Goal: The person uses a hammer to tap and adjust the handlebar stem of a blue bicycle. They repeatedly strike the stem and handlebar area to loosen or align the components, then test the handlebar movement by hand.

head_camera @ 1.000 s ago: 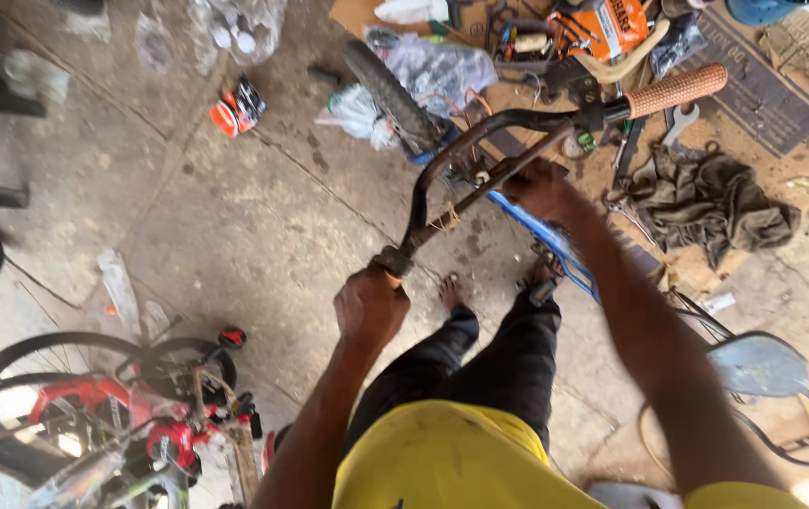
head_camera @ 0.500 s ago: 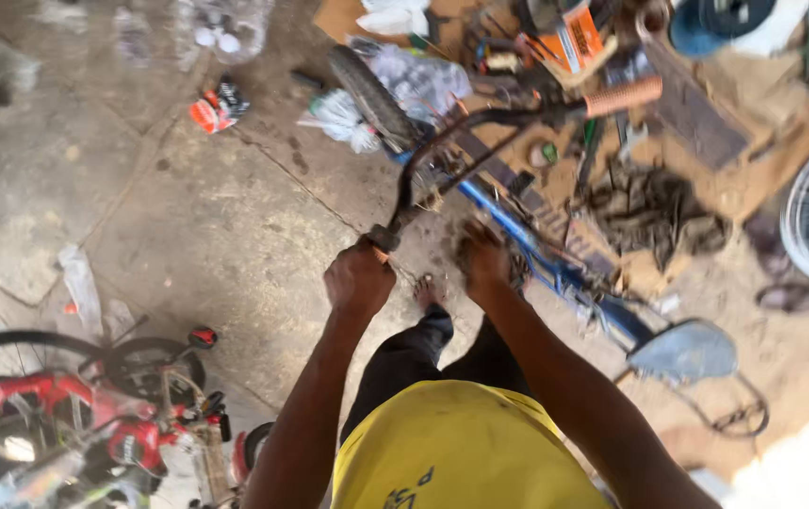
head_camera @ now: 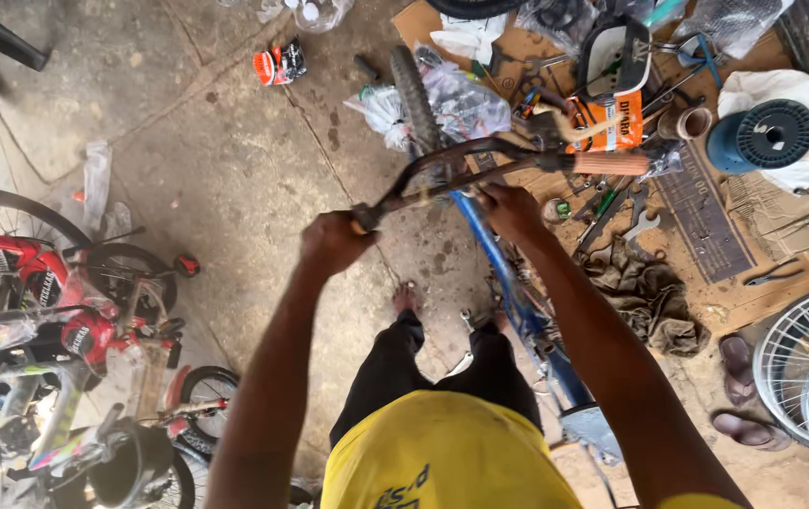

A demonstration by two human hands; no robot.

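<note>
Left hand (head_camera: 332, 242) clenched on the left end of the handlebar (head_camera: 461, 170); right hand (head_camera: 510, 209) gripping the bar near its middle, above the blue bike frame (head_camera: 508, 283) — frame stands over the feet. Bare concrete floor (head_camera: 206, 160) open leftward; tools on cardboard (head_camera: 706, 217) crowd the right edge — small bikes (head_camera: 56, 320) lower left.

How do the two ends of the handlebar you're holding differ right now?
The left end is covered by the left hand, with no grip visible. The right end carries an orange rubber grip and is free; the right hand holds the bar near the stem instead. Both belong to one dark curved handlebar on the blue bicycle frame.
</note>
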